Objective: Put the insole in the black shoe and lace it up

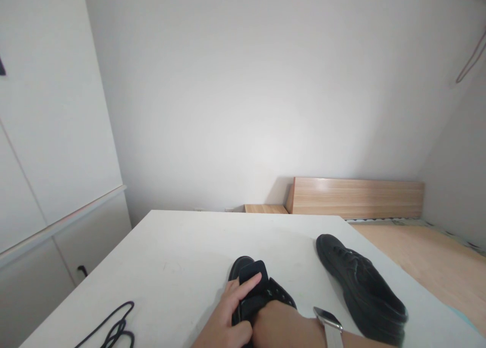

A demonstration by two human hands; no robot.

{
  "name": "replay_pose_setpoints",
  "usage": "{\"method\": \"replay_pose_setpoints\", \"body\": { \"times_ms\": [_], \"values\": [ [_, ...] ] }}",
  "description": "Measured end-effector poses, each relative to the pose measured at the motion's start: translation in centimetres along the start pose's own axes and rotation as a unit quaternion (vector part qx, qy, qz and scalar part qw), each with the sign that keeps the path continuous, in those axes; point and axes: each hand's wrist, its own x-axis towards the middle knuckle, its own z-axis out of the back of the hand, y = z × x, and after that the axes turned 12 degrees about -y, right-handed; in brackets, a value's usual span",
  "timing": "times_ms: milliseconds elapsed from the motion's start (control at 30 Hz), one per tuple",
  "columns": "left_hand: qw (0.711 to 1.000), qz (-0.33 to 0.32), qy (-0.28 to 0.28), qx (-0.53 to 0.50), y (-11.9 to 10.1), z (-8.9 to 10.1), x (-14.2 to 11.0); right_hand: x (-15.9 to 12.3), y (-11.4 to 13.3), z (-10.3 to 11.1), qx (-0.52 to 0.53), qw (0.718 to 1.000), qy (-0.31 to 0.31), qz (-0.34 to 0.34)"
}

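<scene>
Black shoe (251, 303): near edge of the tabletop (182, 257), about mid-frame, toe pointing away; heel hidden, so can't tell if it's fully resting. Left hand (233, 312) has it: index finger laid over the tongue (249, 270), thumb bent in at the near end. Right hand (275, 320) is against its right side, back of hand to camera; can't tell if those fingers are pinching or just resting.

Handling guess: light, not fragile. Sole probably stiff, tongue and eyelet flap (283, 292) floppy, upper maybe a bit slick. Best hold: brace the side wall low by the sole, keep fingers off the eyelets; tongue alone would flex.

Around it: second shoe (360, 287) to the right, laced, upright, apart. Black cord (120, 328) loosely looped, left. Watch (329, 317) on right wrist.
</scene>
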Motion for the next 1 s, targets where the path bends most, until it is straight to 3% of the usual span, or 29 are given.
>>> {"method": "replay_pose_setpoints", "body": {
  "times_ms": [133,200,300,433,600,733,800,900,967,1000],
  "values": [
    [1.000,-0.023,-0.011,0.015,1.3,-0.1,0.3,-0.9,0.3,3.2,-0.026,0.992,0.065,0.102],
    [0.999,-0.040,-0.012,0.019,2.0,-0.2,0.5,-1.1,0.4,3.5,-0.057,0.987,0.084,0.125],
    [0.998,-0.056,-0.011,0.019,2.0,-0.2,0.5,-1.0,0.6,2.1,-0.095,0.990,0.066,0.086],
    [0.999,-0.041,-0.002,0.018,0.1,0.1,0.1,-0.2,0.7,-0.1,-0.094,0.994,0.028,0.037],
    [0.999,-0.025,-0.022,-0.005,-2.1,0.0,-0.2,0.7,1.1,-0.8,-0.092,0.996,0.008,0.009],
    [0.998,-0.033,-0.054,0.019,-2.8,-0.1,-0.4,1.4,1.7,-0.8,-0.085,0.996,0.018,0.031],
    [0.995,-0.063,-0.059,0.043,-3.2,0.2,-0.6,1.4,2.2,0.1,-0.084,0.995,0.029,0.051],
    [0.989,-0.119,-0.062,0.062,-3.1,0.7,-1.0,0.7,3.1,3.7,-0.095,0.992,0.039,0.077],
    [0.981,-0.166,-0.053,0.081,-2.2,0.8,-1.0,-0.4,3.6,6.8,-0.075,0.996,-0.004,0.050],
    [0.975,-0.194,-0.044,0.102,-1.6,0.8,-0.8,-1.1,3.7,8.0,-0.043,0.997,-0.061,0.016]
  ]
}}
